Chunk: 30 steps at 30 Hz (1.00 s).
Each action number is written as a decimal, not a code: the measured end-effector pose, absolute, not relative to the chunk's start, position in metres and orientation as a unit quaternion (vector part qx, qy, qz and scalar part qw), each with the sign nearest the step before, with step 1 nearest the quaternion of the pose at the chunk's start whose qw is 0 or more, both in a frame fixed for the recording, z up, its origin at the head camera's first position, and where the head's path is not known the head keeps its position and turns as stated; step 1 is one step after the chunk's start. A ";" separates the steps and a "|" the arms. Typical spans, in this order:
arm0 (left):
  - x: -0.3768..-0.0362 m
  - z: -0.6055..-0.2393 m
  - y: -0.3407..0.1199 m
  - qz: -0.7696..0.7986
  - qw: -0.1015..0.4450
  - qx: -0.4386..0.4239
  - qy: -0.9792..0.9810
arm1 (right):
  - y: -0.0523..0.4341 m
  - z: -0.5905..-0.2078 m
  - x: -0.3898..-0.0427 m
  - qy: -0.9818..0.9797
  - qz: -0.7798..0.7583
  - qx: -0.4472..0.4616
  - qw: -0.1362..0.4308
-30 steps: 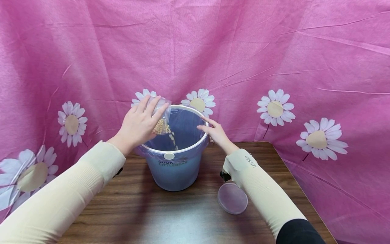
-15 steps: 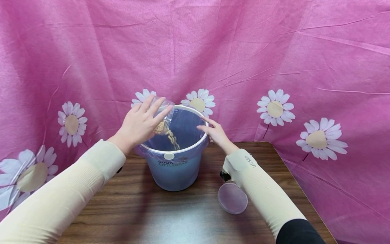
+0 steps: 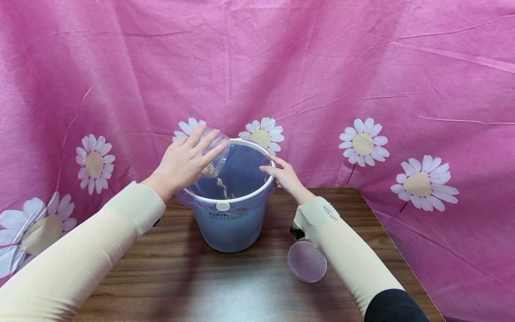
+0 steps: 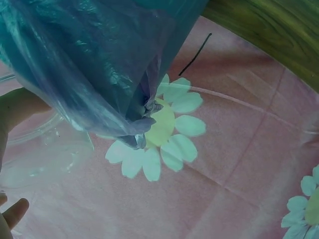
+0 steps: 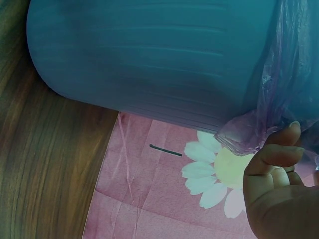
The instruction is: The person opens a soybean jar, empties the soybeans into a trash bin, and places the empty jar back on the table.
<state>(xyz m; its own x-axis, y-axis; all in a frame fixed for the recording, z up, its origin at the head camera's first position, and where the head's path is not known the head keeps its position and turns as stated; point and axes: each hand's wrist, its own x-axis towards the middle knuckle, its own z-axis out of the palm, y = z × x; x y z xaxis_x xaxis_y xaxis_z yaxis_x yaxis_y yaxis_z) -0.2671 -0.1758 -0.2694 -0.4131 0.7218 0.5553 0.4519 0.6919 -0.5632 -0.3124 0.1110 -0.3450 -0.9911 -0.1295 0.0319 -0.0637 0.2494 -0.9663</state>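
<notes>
My left hand point(image 3: 179, 163) grips a clear plastic jar point(image 3: 219, 154), tilted mouth-down over the left side of a blue bucket point(image 3: 231, 232). Small beige bean-like pieces point(image 3: 221, 183) fall from it into the bucket; a few still show in the jar. The left wrist view has part of the jar point(image 4: 55, 149) beside the bucket's liner. My right hand point(image 3: 287, 176) holds the bucket's white rim on the right, thumb inside. In the right wrist view, its fingers point(image 5: 281, 144) curl at the thin purple plastic bag point(image 5: 279, 89) lining the bucket. The bucket's bottom is hidden.
A round translucent lid point(image 3: 307, 262) lies on the brown wooden table point(image 3: 225, 286), right of the bucket and near my right sleeve. A pink cloth point(image 3: 257, 67) printed with daisies hangs behind the table and along its right side.
The left hand has shifted slightly right and tipped the jar further. The stream of beige pieces thickened, then thinned, and fewer remain in the jar. The right hand and bucket stayed put.
</notes>
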 end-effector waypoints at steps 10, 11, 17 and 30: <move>-0.267 -0.270 -0.173 0.205 0.409 -0.365 -0.810 | 0.111 -0.346 -0.311 0.786 -0.614 -0.056 0.031; -0.267 -0.270 -0.172 0.201 0.417 -0.364 -0.808 | 0.111 -0.346 -0.311 0.786 -0.615 -0.055 0.031; -0.268 -0.264 -0.167 0.180 0.458 -0.357 -0.794 | 0.112 -0.346 -0.311 0.787 -0.614 -0.054 0.027; -0.267 -0.272 -0.168 0.238 0.422 -0.386 -0.785 | 0.112 -0.345 -0.312 0.789 -0.611 -0.059 0.027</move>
